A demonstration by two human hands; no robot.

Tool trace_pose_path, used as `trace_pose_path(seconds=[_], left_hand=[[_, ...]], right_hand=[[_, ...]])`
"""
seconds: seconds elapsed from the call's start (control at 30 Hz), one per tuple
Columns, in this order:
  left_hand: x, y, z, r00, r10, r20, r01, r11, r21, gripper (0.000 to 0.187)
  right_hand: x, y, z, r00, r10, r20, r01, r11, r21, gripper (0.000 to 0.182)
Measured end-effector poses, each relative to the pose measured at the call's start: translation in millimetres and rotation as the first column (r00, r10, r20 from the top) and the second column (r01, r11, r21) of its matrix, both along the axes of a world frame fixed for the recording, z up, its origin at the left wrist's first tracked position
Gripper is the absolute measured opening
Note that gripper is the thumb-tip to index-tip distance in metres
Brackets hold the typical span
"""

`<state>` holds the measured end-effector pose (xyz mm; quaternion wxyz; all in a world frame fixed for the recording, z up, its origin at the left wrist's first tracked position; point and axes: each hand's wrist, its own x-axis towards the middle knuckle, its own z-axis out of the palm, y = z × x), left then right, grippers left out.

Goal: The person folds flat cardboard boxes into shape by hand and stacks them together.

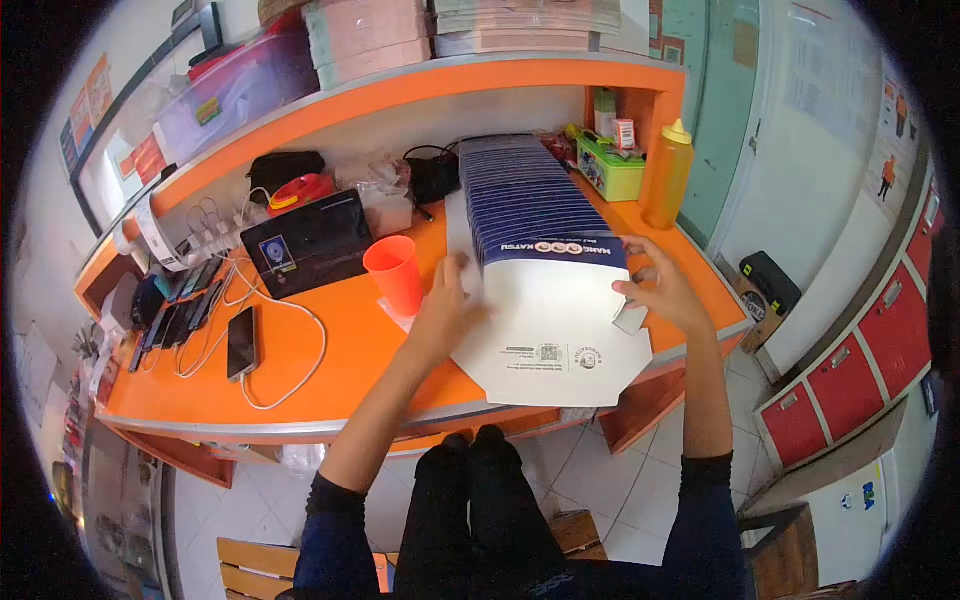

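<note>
"Black-clad legs (515, 520) nearest the lens, bottom centre. What do we log above them?"

"White carton (560, 325), laid flat, centre right, its lower edge reaching past the front edge of the orange desk (330, 375). Dark blue band along its far side, lettering upside down to us; small printed code near its lower edge."

"Our right hand (665, 285)?"

"At the carton's right edge, beside a small raised flap. Grip fairly wide: thumb and fingers spread apart."

"Our left hand (445, 310)?"

"Left of the carton, fingers curled, blurred. We cannot tell whether that grip is wide or narrow, or whether it touches the card."

"Behind the carton?"

"Long row of blue-edged cartons (535, 185), overlapping closely, running back towards the orange shelf (450, 82)."

"Items to the left?"

"Red cup (393, 275), upright, just beside our left hand. Tablet (308, 243) farther left, leaning back, screen dark with a blue picture. Phone (242, 343) flat, white cable (318, 350) looping to its lower end."

"And upper right?"

"Yellow squeeze bottle (667, 180), upright, near a green box (608, 172) with small packages on top."
</note>
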<state>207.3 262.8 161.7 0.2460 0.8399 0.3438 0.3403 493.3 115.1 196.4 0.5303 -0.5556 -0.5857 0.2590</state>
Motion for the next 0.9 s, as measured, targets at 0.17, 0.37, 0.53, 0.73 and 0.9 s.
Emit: trace_pose_path(seconds=[0.17, 0.37, 0.53, 0.73, 0.9], left_hand=[[-0.4, 8.7, 21.0, 0.935, -0.354, -0.004, 0.354, 0.935, -0.036, 0.106], [-4.0, 11.6, 24.3, 0.914, -0.399, 0.073, 0.405, 0.908, -0.107, 0.088], [-5.1, 18.5, 22.1, 0.905, -0.413, 0.1, 0.422, 0.902, -0.09, 0.077], [-3.4, 20.5, 17.1, 0.935, -0.346, 0.084, 0.348, 0.937, -0.021, 0.082], [0.2, 12.3, -15.1, 0.962, -0.267, 0.061, 0.269, 0.962, -0.034, 0.114]], right_hand=[[15.6, -0.4, 9.8, 0.996, 0.091, -0.003, -0.091, 0.984, -0.156, 0.068], [10.4, 5.0, 15.6, 0.99, 0.079, 0.118, -0.053, 0.976, -0.21, 0.056], [9.6, 22.9, -6.0, 0.987, -0.028, 0.158, 0.047, 0.992, -0.12, 0.044], [-2.5, 26.3, -22.4, 0.952, -0.285, 0.114, 0.29, 0.957, -0.024, 0.032], [-2.7, 18.8, -48.9, 0.929, -0.237, 0.283, 0.268, 0.96, -0.075, 0.033]])
